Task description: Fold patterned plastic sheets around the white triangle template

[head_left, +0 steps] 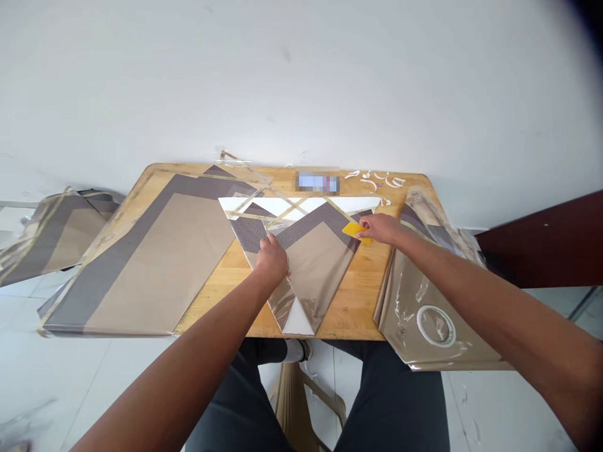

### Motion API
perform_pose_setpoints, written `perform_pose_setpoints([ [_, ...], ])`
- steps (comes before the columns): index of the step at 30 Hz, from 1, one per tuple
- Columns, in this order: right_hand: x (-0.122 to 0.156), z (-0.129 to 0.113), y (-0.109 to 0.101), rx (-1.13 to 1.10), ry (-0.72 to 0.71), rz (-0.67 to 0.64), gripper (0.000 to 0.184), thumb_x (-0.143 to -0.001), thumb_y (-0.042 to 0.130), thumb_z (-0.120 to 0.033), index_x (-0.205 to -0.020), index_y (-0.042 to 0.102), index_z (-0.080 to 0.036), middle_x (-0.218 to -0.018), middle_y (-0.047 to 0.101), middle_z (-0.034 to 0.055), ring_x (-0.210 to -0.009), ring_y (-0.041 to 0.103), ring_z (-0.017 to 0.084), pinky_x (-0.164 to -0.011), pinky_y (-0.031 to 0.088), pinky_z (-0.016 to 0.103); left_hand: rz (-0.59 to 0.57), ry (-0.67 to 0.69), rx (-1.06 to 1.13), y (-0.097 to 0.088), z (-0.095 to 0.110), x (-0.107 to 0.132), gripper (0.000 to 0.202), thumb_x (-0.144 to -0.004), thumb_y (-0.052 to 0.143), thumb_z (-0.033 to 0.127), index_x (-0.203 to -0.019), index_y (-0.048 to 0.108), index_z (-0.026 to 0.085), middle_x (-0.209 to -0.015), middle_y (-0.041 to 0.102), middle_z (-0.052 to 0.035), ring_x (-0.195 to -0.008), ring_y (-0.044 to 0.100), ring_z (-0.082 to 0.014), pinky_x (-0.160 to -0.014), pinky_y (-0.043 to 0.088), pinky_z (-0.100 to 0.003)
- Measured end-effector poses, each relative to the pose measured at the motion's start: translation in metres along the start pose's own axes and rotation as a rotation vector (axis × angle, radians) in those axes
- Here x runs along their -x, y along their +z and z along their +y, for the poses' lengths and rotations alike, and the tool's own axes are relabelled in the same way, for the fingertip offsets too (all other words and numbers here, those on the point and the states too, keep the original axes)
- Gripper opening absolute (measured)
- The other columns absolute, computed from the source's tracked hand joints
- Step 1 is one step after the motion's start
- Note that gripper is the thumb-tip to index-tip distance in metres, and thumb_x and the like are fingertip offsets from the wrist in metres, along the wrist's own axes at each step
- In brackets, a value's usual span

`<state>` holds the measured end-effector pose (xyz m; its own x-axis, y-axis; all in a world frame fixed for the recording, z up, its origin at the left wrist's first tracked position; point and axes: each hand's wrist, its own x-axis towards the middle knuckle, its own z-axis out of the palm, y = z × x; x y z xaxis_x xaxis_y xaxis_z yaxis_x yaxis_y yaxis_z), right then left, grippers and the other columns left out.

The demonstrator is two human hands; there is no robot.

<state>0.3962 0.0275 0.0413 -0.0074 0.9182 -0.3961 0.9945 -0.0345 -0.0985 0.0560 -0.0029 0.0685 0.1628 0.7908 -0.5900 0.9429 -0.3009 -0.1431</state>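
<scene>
A folded plastic sheet in beige and grey lies over a white triangular board, whose point faces me. White also shows along the board's far edge, crossed by thin gold strips on the clear film. My left hand rests on the left part of this sheet, its fingers curled in and closed on the film. Between the fingers and thumb of my right hand is a yellow scraper, touching the sheet near its right edge.
The wooden table stands against a white wall. Another patterned sheet covers its left side. On the right, folded plastic sheets hold a white tape roll. White strips and a blurred phone-like object lie at the back.
</scene>
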Motion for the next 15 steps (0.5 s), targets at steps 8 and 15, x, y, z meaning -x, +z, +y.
perform_pose_setpoints([
  [8, -0.010, 0.018, -0.024, 0.230, 0.039, 0.156, 0.020, -0.100, 0.066, -0.031, -0.107, 0.075, -0.015, -0.109, 0.075, 0.0166, -0.096, 0.066, 0.026, -0.074, 0.035, 0.033, 0.012, 0.023, 0.015, 0.002, 0.000, 0.000, 0.112, -0.080, 0.084, 0.069, -0.170, 0.039, 0.019, -0.176, 0.024, -0.0281, -0.153, 0.033, -0.0572, -0.114, 0.045, -0.059],
  [15, 0.076, -0.031, 0.022, -0.206, 0.010, 0.415, 0.028, -0.103, 0.054, -0.044, -0.103, 0.070, -0.020, -0.103, 0.075, 0.0121, -0.088, 0.067, 0.025, -0.074, 0.043, 0.033, 0.024, 0.024, 0.025, 0.001, -0.004, 0.003, 0.113, -0.081, 0.087, 0.062, -0.171, 0.035, 0.017, -0.176, 0.023, -0.0283, -0.148, 0.040, -0.0507, -0.107, 0.053, -0.050],
])
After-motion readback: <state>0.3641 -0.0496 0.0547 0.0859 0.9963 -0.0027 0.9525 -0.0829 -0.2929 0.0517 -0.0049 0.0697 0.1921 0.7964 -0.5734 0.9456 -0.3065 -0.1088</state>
